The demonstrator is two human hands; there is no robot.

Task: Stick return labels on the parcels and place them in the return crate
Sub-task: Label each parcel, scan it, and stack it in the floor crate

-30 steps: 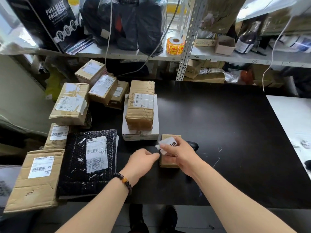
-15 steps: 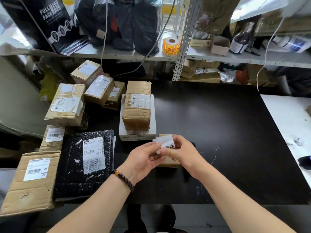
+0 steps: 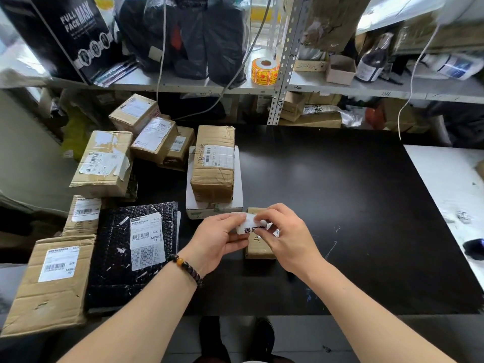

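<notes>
White label [image 3: 248, 227]: printed with black characters, pinched at both ends, held over the small parcel.
Left hand [image 3: 217, 238]: thumb and fingers gripping the label's left end; bead bracelet [image 3: 186, 268] on the wrist.
Right hand [image 3: 286, 238]: fingertips curled, pinching the label's right end.
Small parcel [image 3: 258, 248]: brown cardboard, flat on the black table [image 3: 327, 205], partly hidden by the hands.
Neighbours: taped brown box [image 3: 213, 166] stacked on a white box [image 3: 239, 184] just behind; black bubble mailer [image 3: 125, 271] to the left.
Shelf [image 3: 340, 87]: orange sticker roll [image 3: 264, 70] standing beside the upright.
</notes>
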